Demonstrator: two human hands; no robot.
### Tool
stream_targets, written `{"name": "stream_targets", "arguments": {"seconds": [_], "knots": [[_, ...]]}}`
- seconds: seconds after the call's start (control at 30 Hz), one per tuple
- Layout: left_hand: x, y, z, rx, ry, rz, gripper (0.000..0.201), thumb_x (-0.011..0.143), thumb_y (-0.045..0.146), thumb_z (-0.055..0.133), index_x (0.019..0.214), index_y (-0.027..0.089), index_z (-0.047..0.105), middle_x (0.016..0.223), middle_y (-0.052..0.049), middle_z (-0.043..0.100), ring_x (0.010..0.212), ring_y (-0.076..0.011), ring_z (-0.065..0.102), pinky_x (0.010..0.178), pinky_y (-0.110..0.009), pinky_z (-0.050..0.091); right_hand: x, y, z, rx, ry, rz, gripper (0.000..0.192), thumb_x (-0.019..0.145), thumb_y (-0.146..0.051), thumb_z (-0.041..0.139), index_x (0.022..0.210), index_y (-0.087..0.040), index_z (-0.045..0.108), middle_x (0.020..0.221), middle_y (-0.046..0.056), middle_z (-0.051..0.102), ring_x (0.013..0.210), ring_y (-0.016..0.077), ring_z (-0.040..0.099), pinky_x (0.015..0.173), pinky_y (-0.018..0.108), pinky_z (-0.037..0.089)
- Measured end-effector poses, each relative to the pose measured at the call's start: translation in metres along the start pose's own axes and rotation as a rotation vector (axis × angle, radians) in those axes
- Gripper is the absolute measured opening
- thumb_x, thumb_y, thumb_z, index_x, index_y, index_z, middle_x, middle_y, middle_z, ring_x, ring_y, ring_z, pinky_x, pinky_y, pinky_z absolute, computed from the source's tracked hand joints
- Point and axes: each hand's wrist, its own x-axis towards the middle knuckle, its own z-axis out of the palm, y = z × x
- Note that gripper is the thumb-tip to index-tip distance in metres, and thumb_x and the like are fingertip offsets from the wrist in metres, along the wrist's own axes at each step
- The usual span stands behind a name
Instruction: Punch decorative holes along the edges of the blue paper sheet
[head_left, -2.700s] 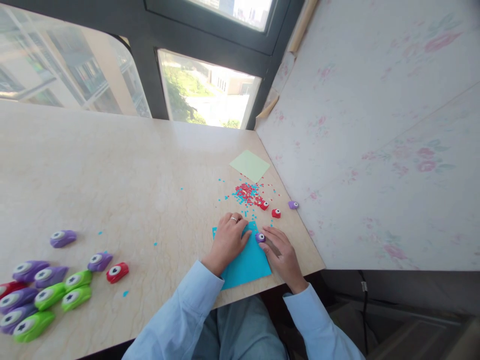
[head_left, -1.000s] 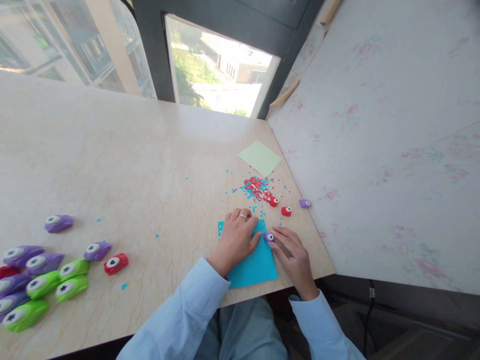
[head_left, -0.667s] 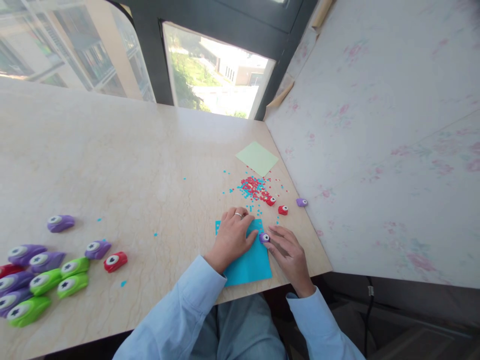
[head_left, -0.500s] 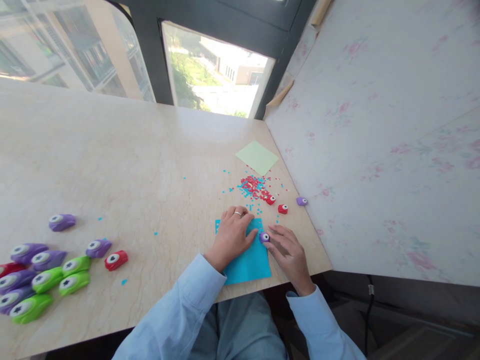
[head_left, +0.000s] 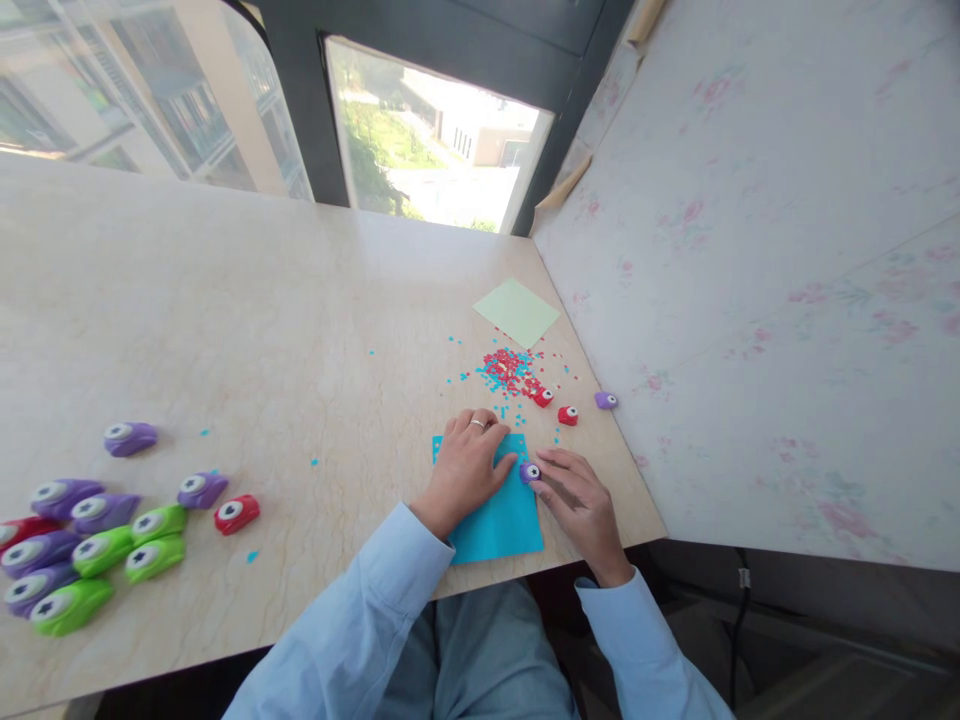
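My left hand (head_left: 466,470) lies flat with fingers stretched out on a blue sheet of paper (head_left: 499,528), covering much of its upper part. Small holes show along the sheet's top edge. In my right hand (head_left: 583,505), a small purple paper punch (head_left: 530,472) with a star on its white top is held between thumb and fingers. The punch sits at the sheet's right edge; whether paper is inside its slot cannot be seen. Just beyond lies a pile of red and blue paper bits (head_left: 510,370).
Two red punches, one (head_left: 568,415) apart from the pile, and a purple punch (head_left: 606,400) lie near the wall (head_left: 750,330). Behind the pile is a pale green sheet (head_left: 517,312). Several purple, green and red punches (head_left: 101,550) cluster at the table's left.
The whole view has shifted very slightly. Both hands, the blue sheet and the purple punch keep nearly the same places relative to one another.
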Motion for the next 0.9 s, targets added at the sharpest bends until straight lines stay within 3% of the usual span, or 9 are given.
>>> {"name": "stream_targets", "arguments": {"seconds": [0.33,0.63,0.9], "knots": [[-0.0003,-0.0010,0.0013,-0.003,0.002,-0.002,0.026,0.086,0.033,0.067,0.110,0.024,0.062,0.114,-0.007,0.059,0.107,-0.0252,0.051,0.092,-0.043,0.044,-0.0009,0.0004,-0.0021,0.029,-0.024,0.035,0.023,0.089,-0.025,0.067,0.110,-0.030,0.074,0.112,0.007,0.073,0.109,0.0247,0.065,0.097,0.048,0.055],[0.0007,0.0004,-0.0003,0.017,-0.015,-0.003,0.027,0.086,0.036,0.068,0.110,0.023,0.062,0.114,-0.007,0.060,0.106,-0.0254,0.051,0.091,-0.042,0.044,-0.0027,0.0006,-0.0008,-0.029,-0.021,0.085,0.035,0.089,-0.033,0.067,0.123,-0.027,0.067,0.117,0.009,0.070,0.111,0.0261,0.064,0.097,0.047,0.054],[-0.0009,0.0029,0.0014,0.063,-0.003,-0.004,0.026,0.088,0.036,0.066,0.110,0.023,0.061,0.115,-0.008,0.060,0.107,-0.0264,0.051,0.090,-0.043,0.043,-0.0005,-0.0006,0.0003,-0.025,-0.052,0.051,0.023,0.089,-0.030,0.066,0.112,-0.030,0.072,0.113,0.007,0.072,0.110,0.0248,0.064,0.098,0.048,0.053]]}}
